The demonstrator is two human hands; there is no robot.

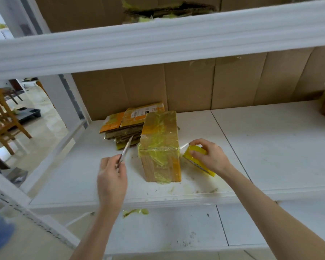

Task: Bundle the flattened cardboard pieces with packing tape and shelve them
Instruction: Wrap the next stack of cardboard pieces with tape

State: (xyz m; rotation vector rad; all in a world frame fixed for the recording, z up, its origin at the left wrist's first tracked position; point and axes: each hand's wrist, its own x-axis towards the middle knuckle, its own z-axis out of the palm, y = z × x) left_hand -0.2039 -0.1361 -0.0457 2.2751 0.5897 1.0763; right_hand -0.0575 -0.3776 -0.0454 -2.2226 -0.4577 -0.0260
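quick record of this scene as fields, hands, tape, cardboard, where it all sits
left hand: grips a metal blade (knife or scissors, cannot tell), tip pointing up toward the loose stack
right hand: holds the yellow tape roll
bundle: cardboard wrapped in yellowish tape, lying on the white shelf
tape strand: runs from the bundle's right edge to the roll, uncut
loose stack: flattened pieces behind the bundle, to its left
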